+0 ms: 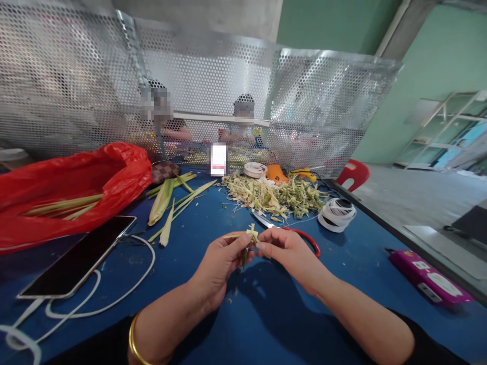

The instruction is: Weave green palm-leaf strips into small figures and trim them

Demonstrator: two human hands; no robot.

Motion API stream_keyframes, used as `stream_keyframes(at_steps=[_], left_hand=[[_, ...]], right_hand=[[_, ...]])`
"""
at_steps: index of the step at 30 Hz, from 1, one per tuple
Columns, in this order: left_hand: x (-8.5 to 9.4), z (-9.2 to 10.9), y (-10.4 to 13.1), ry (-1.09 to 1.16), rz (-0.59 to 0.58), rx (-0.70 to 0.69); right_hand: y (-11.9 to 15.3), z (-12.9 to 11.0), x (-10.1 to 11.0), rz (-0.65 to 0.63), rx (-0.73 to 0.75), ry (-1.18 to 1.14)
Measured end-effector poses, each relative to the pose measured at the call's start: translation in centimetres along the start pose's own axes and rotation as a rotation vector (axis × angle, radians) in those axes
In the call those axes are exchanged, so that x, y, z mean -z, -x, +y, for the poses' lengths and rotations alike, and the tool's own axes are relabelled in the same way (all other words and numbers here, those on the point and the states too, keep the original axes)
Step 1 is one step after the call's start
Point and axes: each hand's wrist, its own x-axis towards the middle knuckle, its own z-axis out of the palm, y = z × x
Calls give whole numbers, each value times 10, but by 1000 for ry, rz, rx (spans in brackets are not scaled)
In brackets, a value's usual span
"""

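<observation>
My left hand point(224, 258) pinches a small folded piece of pale green leaf strips point(251, 234) between thumb and fingers. From the other side, my right hand point(291, 251) grips the same piece with its fingertips. Short strip ends stick out above and below it. Just behind my right hand lie scissors point(315, 245) with red handles, their blades pointing away to the left. Beyond them spreads a heap of small leaf pieces point(274, 195), pale on the left and greener on the right.
Left on the blue table point(175, 284) are a red plastic bag point(125, 167) with stalks inside, long leaves point(163, 200), a tablet point(81, 258) and a white cable point(142, 279). A white ribbon roll point(337, 215) and purple pack point(428, 276) lie right. Behind a perforated screen point(205, 76) people sit.
</observation>
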Motion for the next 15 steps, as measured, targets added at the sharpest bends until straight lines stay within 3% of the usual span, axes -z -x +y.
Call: stream_keyframes(at_steps=[9,12,15], left_hand=[[0,1,-1,-143,12,1],[1,4,-2,-154,65,-21],[5,10,-6,-117,129,-34]], right_hand=[[0,2,5,60,233,485],[-1,-3,11,90,326,704],[-3,-7,25,140,293,999]])
